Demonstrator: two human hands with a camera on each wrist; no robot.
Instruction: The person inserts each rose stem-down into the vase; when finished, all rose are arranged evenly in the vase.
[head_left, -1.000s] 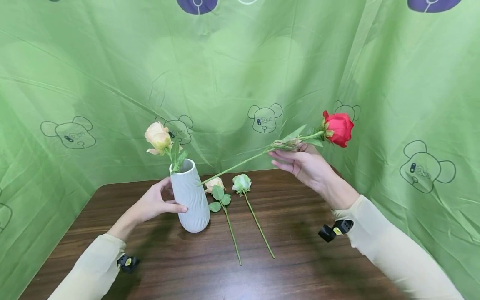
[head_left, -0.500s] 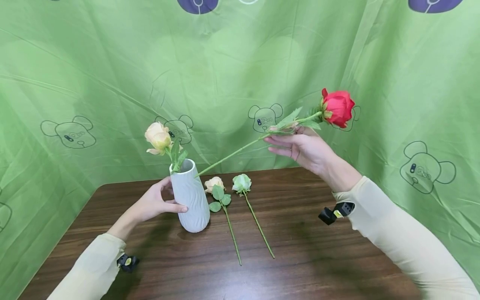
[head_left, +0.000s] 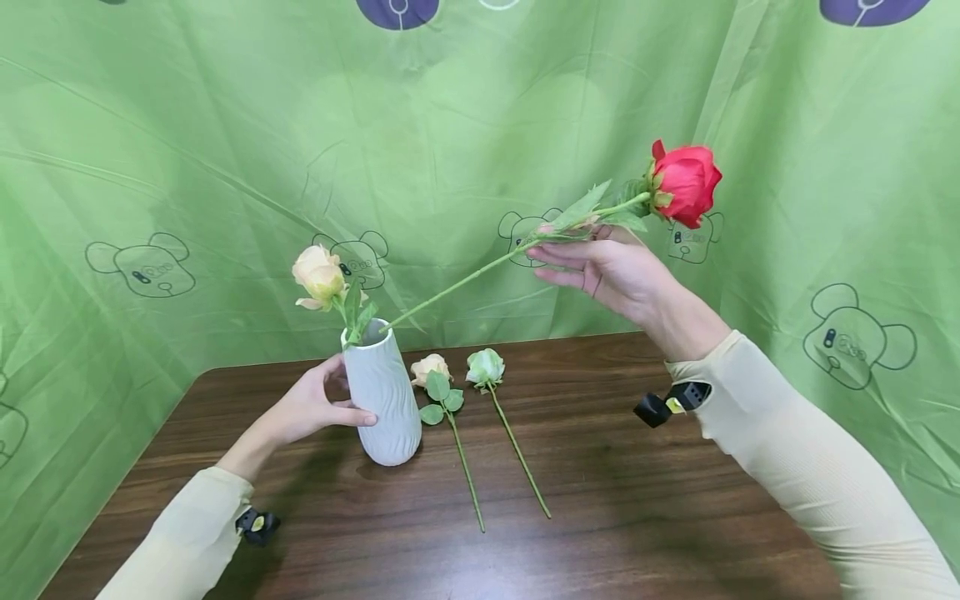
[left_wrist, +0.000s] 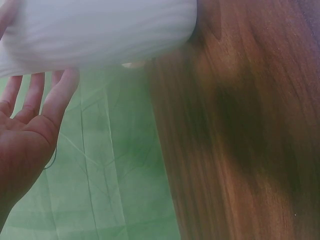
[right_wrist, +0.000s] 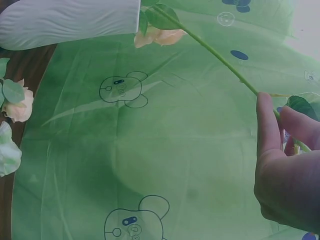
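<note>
A white wavy-ribbed vase (head_left: 386, 408) stands on the table, and my left hand (head_left: 311, 404) grips it from the left, thumb across its front. One peach rose (head_left: 318, 273) leans out of the vase's mouth to the left. In my right hand (head_left: 611, 271) a red rose (head_left: 686, 185) is pinched by its upper stem, slanting down to the left. The lower tip of its stem (head_left: 450, 289) is at the right side of the vase rim; whether it touches I cannot tell. The left wrist view shows fingers (left_wrist: 60, 95) against the vase.
Right of the vase, a second peach rose (head_left: 431, 371) and a pale green-white rose (head_left: 486, 367) lie on the brown wooden table (head_left: 600, 467), stems toward the front. A green curtain (head_left: 450, 167) with bear drawings hangs behind the table and at its sides.
My right hand has risen with the red rose, whose stem tip has climbed from beside the vase wall to the rim. My left hand and the vase have stayed put.
</note>
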